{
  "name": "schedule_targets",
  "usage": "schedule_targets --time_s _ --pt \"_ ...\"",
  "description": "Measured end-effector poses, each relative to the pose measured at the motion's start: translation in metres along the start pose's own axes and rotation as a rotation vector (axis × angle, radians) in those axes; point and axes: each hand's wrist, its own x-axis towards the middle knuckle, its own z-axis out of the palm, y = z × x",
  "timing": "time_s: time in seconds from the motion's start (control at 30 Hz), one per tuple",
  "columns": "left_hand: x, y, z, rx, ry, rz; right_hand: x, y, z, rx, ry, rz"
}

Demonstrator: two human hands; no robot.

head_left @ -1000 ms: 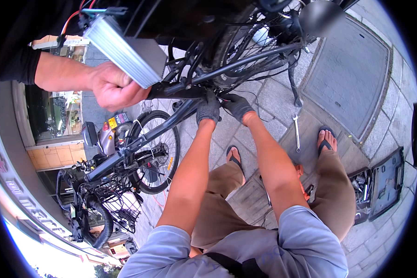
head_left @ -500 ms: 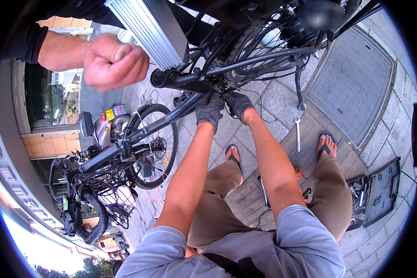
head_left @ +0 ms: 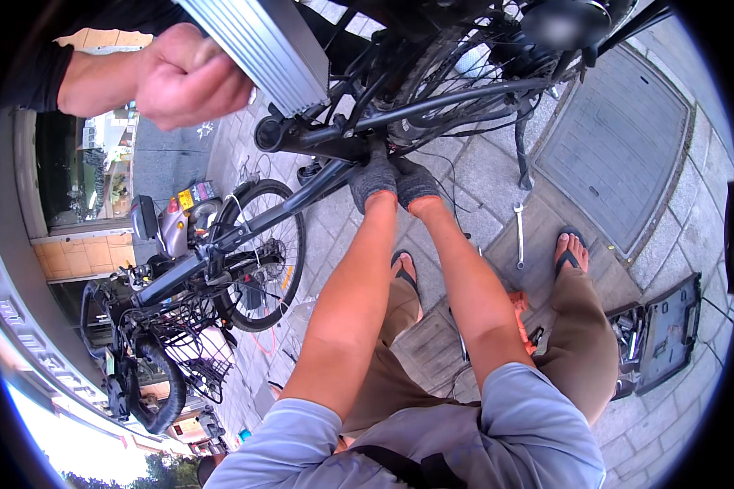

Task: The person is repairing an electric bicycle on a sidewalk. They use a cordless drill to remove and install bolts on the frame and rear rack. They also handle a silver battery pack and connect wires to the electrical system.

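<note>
My left hand (head_left: 371,179) and my right hand (head_left: 413,183), in dark grey gloves with orange cuffs, are close together under the black bicycle frame (head_left: 326,138), at the joint of its tubes below the rear wheel. Their fingers are curled in among the tubes and thin cables; what they grip is hidden. Above to the left hangs a silver finned metal box (head_left: 269,57). A co-worker's bare hand (head_left: 189,77) is closed beside it; whether it grips the box is unclear. Cables run down past my right hand.
A steel wrench (head_left: 520,236) lies near my right foot. An orange tool (head_left: 517,314) and an open toolbox (head_left: 665,330) lie beside my right leg. A grey cover (head_left: 607,143) is set in the paving. At left are another wheel (head_left: 257,257), a scooter (head_left: 171,220) and a shopfront (head_left: 73,244).
My hands have drawn closer together, the left moving right and up. The co-worker's hand and the silver box have shifted upward; the hand moved slightly left.
</note>
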Motion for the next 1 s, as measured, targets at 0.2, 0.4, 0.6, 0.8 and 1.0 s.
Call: schedule_targets --time_s 0.2,0.4,0.6,0.8,1.0 --pt "0.000 0.008 -0.001 0.399 0.013 0.116 -0.001 -0.015 -0.011 -0.072 0.041 0.043" --pt "0.026 -0.018 -0.002 0.419 0.003 0.349 -0.011 -0.034 -0.014 0.209 0.015 0.153" --pt "0.009 -0.038 -0.047 0.035 -0.354 0.402 0.012 -0.017 0.003 -0.101 0.019 -0.111" --pt "-0.027 -0.056 -0.111 0.083 -0.513 0.263 -0.003 -0.072 -0.010 -0.669 -0.081 -0.114" --pt "-0.031 -0.051 -0.116 0.147 -0.403 0.652 -0.009 -0.084 -0.009 -0.594 0.002 -0.102"
